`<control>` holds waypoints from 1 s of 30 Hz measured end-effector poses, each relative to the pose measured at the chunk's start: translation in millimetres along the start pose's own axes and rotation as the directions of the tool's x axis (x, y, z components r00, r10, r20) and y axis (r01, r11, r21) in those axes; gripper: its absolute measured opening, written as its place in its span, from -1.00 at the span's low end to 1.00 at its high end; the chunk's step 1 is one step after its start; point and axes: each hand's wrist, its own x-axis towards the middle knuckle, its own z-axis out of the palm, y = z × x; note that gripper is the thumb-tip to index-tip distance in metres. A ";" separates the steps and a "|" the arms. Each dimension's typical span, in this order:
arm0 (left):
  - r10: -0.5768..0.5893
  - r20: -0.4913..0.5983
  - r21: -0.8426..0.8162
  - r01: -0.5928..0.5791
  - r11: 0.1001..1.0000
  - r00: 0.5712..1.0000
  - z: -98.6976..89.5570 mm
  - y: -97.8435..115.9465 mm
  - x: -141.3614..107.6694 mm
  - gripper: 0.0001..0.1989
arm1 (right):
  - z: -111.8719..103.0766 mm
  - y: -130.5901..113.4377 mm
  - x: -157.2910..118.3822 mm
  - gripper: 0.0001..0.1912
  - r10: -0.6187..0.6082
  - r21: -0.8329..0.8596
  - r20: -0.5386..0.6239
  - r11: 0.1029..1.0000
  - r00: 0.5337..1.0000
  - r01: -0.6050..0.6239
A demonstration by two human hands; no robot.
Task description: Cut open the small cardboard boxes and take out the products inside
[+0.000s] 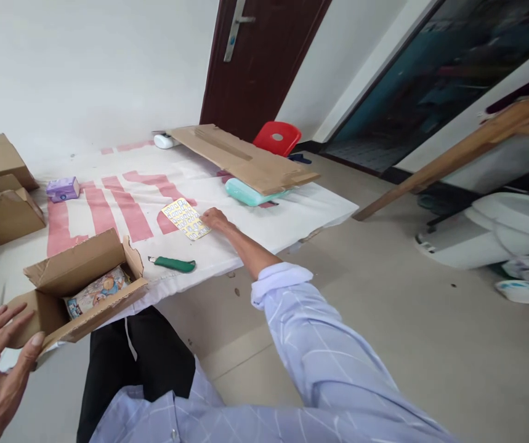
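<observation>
On the table in the head view, an open cardboard box (89,271) holds a colourful printed packet (100,291). My left hand (0,357) is spread against the near-left end of this box, thumb and fingers apart. At the right edge of a yellow sheet of white stickers (185,218), my right hand (215,218) has its fingers closed, pinching at that edge; the fingertips are partly hidden. A green utility knife (172,264) lies between the box and the sheet, its blade tip pointing left.
More cardboard boxes (0,200) and a purple tissue pack (63,189) stand at the left. Flat cardboard (241,157) lies over a mint-green item (250,192) at the back right. Beyond are a red chair (277,138), a wooden leg (449,163) and a white tub (486,227).
</observation>
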 end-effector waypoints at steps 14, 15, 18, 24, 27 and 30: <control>-0.020 0.031 0.003 0.020 1.000 0.999 -2.0 -8.8 -7.6 -0.46 | 5.1 -14.2 17.8 -0.53 0.124 0.228 0.043 0.965 0.991 -0.130; -0.019 0.027 0.007 0.019 1.000 0.999 -2.6 -9.0 -8.3 -0.47 | 4.1 -15.5 15.7 -0.53 0.123 0.265 0.048 0.955 0.991 -0.132; -0.005 0.022 0.030 0.005 1.000 1.000 -4.8 -9.3 -10.7 -0.51 | 0.3 -17.0 3.7 -0.54 0.119 0.374 0.078 0.917 0.990 -0.139; -0.009 -0.004 -0.008 0.009 1.000 1.000 -8.3 -8.0 -12.8 -0.65 | -20.7 -17.7 -41.4 -0.68 0.103 0.589 0.057 0.799 0.993 -0.117; -0.009 -0.073 -0.059 0.005 0.998 0.997 -4.5 -8.9 -13.6 -0.69 | -40.7 -27.5 -72.2 -0.85 0.062 0.685 0.024 0.726 0.998 -0.062; 0.028 -0.181 -0.103 -0.047 0.994 0.983 1.9 -4.8 -19.8 -0.71 | -59.8 -43.4 -107.5 -0.80 -0.032 0.755 0.010 0.655 0.999 0.013</control>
